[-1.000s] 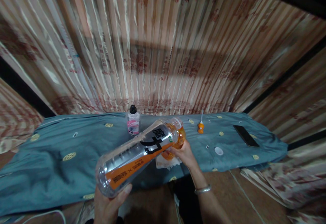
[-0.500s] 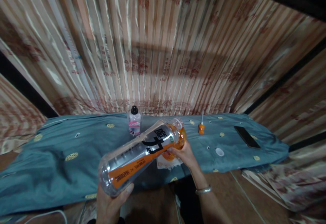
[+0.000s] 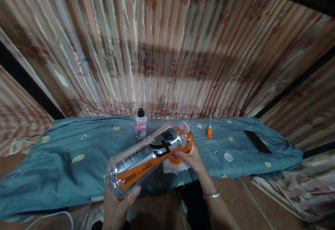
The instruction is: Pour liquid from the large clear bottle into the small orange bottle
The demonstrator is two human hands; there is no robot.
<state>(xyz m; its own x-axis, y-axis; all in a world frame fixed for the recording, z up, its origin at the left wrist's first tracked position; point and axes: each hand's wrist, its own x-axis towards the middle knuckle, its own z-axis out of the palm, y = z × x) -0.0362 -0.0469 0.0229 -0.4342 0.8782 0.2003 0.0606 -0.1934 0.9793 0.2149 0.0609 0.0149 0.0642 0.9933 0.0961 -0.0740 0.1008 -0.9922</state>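
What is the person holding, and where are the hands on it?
A big drink bottle, tilted. The left hand cups its bottom end; the right hand grips near its neck.

Left of the small clear black-capped bottle (image 3: 141, 128), the teal cloth-covered counter (image 3: 65, 167) lies open. Rightward, a small orange-handled tool (image 3: 209, 131), a white round lid (image 3: 228, 157) and a flat black phone (image 3: 257, 141) stand well apart, with gaps between.

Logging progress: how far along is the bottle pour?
Done: bottle tipped neck-down, orange liquid pooled at the neck. In hand: left hand props the base, right hand holds something orange under the neck, above a white cloth. Left: orange liquid remains in the neck.
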